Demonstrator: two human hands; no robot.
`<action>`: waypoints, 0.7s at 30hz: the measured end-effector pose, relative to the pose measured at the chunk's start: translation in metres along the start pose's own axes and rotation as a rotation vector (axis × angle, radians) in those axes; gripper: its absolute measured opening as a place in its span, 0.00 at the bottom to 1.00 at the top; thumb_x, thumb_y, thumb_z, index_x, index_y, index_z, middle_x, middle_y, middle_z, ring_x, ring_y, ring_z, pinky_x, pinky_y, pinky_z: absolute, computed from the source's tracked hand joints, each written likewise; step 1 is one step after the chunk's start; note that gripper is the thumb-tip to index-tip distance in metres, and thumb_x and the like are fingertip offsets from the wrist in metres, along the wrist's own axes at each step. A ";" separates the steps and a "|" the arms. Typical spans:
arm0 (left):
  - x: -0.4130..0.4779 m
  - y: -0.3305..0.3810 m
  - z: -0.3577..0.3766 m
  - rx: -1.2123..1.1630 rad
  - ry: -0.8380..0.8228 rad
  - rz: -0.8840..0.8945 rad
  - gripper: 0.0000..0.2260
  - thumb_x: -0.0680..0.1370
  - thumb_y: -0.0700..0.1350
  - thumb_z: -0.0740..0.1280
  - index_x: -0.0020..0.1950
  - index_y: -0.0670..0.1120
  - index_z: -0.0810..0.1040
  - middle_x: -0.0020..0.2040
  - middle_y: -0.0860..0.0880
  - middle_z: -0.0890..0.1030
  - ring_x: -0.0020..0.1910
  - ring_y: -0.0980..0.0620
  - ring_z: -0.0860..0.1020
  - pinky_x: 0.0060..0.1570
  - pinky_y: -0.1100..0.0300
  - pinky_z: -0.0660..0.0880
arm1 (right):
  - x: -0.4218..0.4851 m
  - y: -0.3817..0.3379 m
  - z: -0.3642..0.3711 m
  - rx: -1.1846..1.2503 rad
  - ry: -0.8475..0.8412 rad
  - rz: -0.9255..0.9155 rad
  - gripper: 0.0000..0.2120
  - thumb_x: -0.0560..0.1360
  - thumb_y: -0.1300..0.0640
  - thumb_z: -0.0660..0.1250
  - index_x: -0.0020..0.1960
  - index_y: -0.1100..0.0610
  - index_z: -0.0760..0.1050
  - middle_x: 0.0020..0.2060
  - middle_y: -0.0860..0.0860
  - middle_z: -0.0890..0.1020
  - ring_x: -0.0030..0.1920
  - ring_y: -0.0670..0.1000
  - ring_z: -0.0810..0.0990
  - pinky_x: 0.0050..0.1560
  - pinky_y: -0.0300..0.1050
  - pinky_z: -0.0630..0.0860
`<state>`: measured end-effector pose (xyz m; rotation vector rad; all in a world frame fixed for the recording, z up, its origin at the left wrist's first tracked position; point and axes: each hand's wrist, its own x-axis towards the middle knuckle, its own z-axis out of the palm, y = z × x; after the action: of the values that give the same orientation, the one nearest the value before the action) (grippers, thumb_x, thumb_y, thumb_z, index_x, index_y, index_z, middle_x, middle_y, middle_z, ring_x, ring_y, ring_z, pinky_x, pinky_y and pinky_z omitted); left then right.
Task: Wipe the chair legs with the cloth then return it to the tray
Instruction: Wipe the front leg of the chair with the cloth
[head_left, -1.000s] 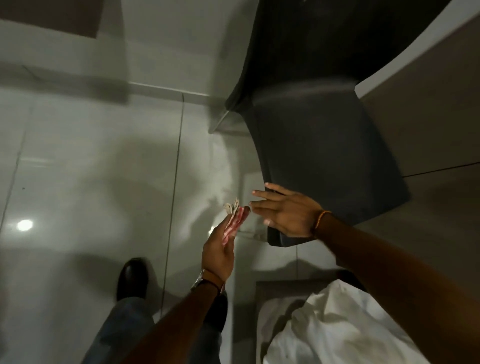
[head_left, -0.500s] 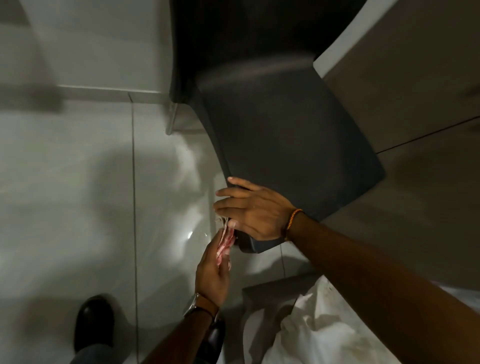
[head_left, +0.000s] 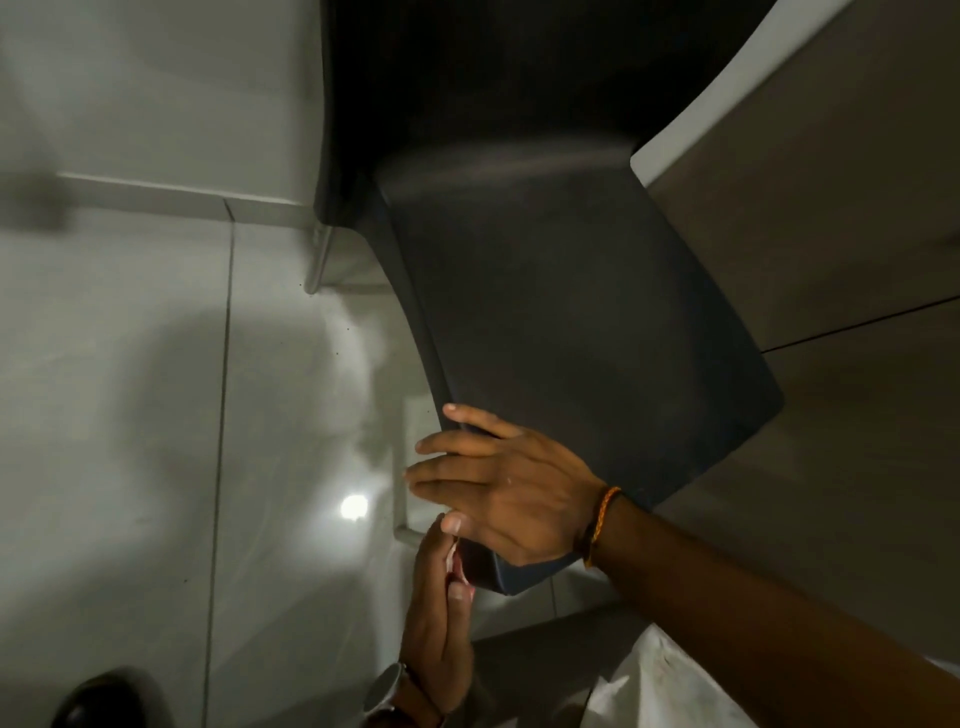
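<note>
Right hand (head_left: 511, 488) on chair (head_left: 571, 322)

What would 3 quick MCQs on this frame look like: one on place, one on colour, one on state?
1. Where does the right hand rest?
A. on the front corner of the chair seat
B. on the floor
C. on the shoe

2. What colour is the band on the right wrist?
A. blue
B. orange
C. white

3. How is the pink cloth held?
A. spread on the seat
B. lying on the tiles
C. bunched in the left hand beside the seat edge

Key: 1 A, fingers lie flat over the seat's corner; 2 B, an orange braided band shows at the wrist; 3 C, only a pink scrap shows among the left fingers.
</note>
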<state>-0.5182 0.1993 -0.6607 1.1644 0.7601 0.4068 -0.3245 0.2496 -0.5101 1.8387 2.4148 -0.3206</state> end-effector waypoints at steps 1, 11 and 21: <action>0.007 0.000 0.008 0.016 -0.001 0.061 0.25 0.85 0.60 0.51 0.82 0.59 0.55 0.81 0.67 0.60 0.79 0.63 0.62 0.72 0.72 0.64 | 0.000 -0.001 0.002 0.005 0.015 0.001 0.24 0.84 0.48 0.53 0.65 0.58 0.83 0.66 0.51 0.83 0.72 0.55 0.76 0.83 0.56 0.57; 0.059 -0.096 -0.023 0.052 0.098 -0.291 0.23 0.80 0.69 0.49 0.65 0.62 0.74 0.63 0.49 0.80 0.64 0.43 0.78 0.65 0.44 0.75 | 0.000 0.004 0.016 0.016 0.064 -0.005 0.23 0.84 0.47 0.54 0.66 0.57 0.81 0.66 0.51 0.83 0.71 0.54 0.74 0.84 0.55 0.51; 0.004 0.004 0.025 -0.238 0.120 -0.083 0.27 0.83 0.64 0.53 0.78 0.51 0.66 0.78 0.54 0.70 0.76 0.56 0.70 0.68 0.66 0.72 | 0.001 0.001 0.005 0.002 -0.037 0.009 0.25 0.85 0.47 0.51 0.68 0.57 0.81 0.67 0.51 0.82 0.71 0.54 0.75 0.84 0.55 0.48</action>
<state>-0.4973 0.1870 -0.6539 0.8889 0.8374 0.4873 -0.3238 0.2500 -0.5155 1.8280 2.3820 -0.3533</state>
